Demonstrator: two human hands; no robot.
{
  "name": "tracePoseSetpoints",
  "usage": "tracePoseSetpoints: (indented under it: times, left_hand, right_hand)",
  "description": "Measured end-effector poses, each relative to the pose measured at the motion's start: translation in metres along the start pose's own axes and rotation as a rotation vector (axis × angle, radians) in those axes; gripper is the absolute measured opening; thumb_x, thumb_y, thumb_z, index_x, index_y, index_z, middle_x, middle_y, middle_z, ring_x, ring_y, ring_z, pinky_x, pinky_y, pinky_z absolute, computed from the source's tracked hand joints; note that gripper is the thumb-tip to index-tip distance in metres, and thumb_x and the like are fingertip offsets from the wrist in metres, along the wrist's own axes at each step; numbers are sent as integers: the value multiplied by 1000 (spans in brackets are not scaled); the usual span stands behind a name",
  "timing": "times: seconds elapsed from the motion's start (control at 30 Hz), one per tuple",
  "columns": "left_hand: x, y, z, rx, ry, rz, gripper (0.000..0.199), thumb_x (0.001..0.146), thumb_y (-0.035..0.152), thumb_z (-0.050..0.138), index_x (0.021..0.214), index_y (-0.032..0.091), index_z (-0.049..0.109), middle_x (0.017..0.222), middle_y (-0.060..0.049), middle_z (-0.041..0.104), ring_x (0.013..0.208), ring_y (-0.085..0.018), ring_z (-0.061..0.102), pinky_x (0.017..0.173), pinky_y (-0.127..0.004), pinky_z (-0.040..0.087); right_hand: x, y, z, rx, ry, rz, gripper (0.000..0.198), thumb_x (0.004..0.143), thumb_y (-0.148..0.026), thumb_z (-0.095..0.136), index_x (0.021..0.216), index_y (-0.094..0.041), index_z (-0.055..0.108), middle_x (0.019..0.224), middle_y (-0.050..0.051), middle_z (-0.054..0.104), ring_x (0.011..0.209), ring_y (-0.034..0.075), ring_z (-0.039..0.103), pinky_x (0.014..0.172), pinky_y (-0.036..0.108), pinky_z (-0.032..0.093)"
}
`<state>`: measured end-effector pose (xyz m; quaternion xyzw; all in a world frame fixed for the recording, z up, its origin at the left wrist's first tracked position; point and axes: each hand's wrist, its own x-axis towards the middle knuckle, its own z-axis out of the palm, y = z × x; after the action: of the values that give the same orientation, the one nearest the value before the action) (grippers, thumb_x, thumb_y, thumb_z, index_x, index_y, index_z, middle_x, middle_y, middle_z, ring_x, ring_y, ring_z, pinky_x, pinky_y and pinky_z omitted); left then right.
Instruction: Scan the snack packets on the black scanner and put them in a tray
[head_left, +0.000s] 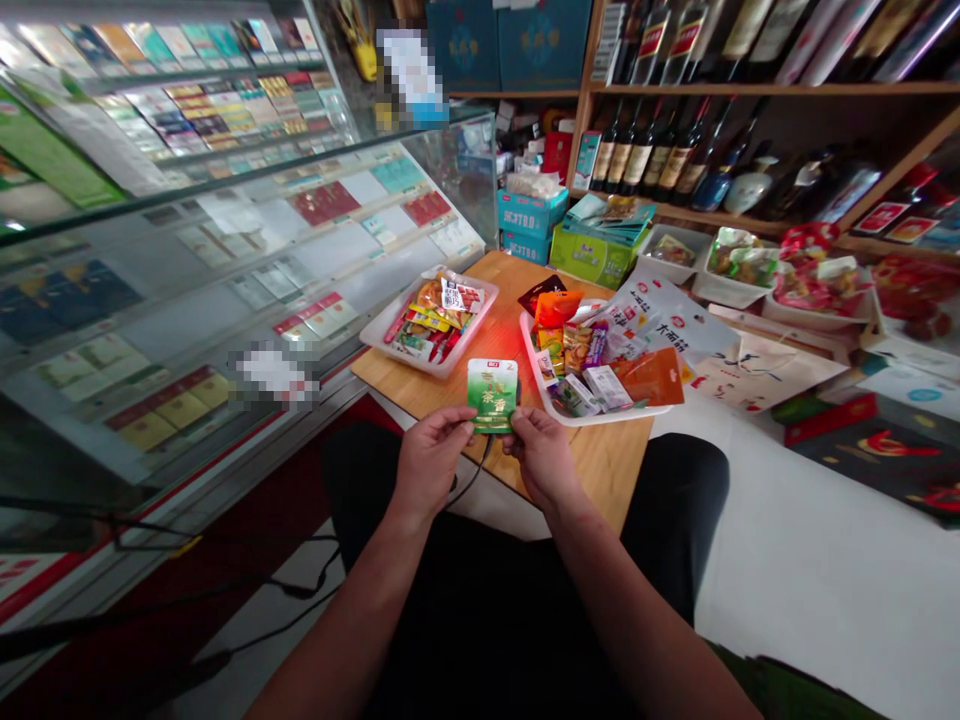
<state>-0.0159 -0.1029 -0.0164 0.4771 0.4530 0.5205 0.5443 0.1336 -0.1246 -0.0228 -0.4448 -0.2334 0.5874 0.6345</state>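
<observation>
A small green and white snack packet (493, 395) is held upright before me, its printed face turned my way. My left hand (433, 452) pinches its lower left edge between thumb and fingers. At the lower right edge, my right hand (541, 455) grips it the same way. Beyond the packet, to the left, a clear plastic tray (367, 335) holds several colourful snack packets. A white tray (577, 421) to the right is heaped with pouches, small boxes and an orange packet (660, 380). Both trays stand on a wooden table (397, 388).
A glass display counter (247, 250) with cigarette packs runs along the left. Behind the table stand green and blue cartons (592, 255). Wine bottles (645, 160) fill shelves at the back right, above white bins (739, 285) of packaged snacks. A black cable (480, 468) hangs near the table's front edge.
</observation>
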Motion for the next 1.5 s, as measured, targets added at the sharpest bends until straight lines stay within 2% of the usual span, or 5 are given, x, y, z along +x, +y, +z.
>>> tracePoseSetpoints:
  times: [0.43, 0.83, 1.03, 1.3, 1.5]
  left_hand:
    - [2, 0, 4, 190, -17, 70, 24, 83, 29, 72, 104, 16, 74, 90, -5, 70, 73, -12, 59, 67, -23, 46]
    - [2, 0, 6, -167, -168, 31, 28, 87, 32, 72, 109, 17, 61, 103, -5, 65, 93, -15, 63, 86, -29, 51]
    - [0, 1, 8, -285, -137, -9, 29, 92, 37, 63, 112, 16, 63, 108, -9, 65, 99, -20, 63, 89, -33, 52]
    - [0, 4, 1, -7, -185, 104, 30, 91, 39, 65, 110, 16, 63, 111, -9, 66, 101, -20, 63, 93, -32, 50]
    - [2, -1, 0, -61, -147, 33, 36, 93, 48, 60, 110, 17, 65, 110, -10, 67, 99, -21, 64, 87, -32, 53]
  right_hand:
    - [4, -2, -6, -67, 51, -57, 29, 82, -40, 72, 92, -14, 64, 73, 1, 64, 57, 9, 56, 55, 20, 43]
    - [-22, -9, 14, -624, -176, -728, 26, 93, -21, 63, 118, -26, 69, 125, 6, 65, 121, 21, 59, 105, 40, 47]
    - [-24, -4, 19, -669, -191, -703, 32, 92, -19, 62, 121, -27, 69, 130, 7, 63, 125, 22, 57, 109, 42, 46]
    - [-22, -3, 18, -605, -135, -621, 24, 92, -20, 61, 111, -28, 73, 123, 6, 67, 121, 23, 60, 109, 44, 45]
    - [-15, 2, 17, -632, -85, -604, 21, 90, -21, 64, 108, -27, 73, 118, 6, 67, 113, 22, 61, 95, 38, 52]
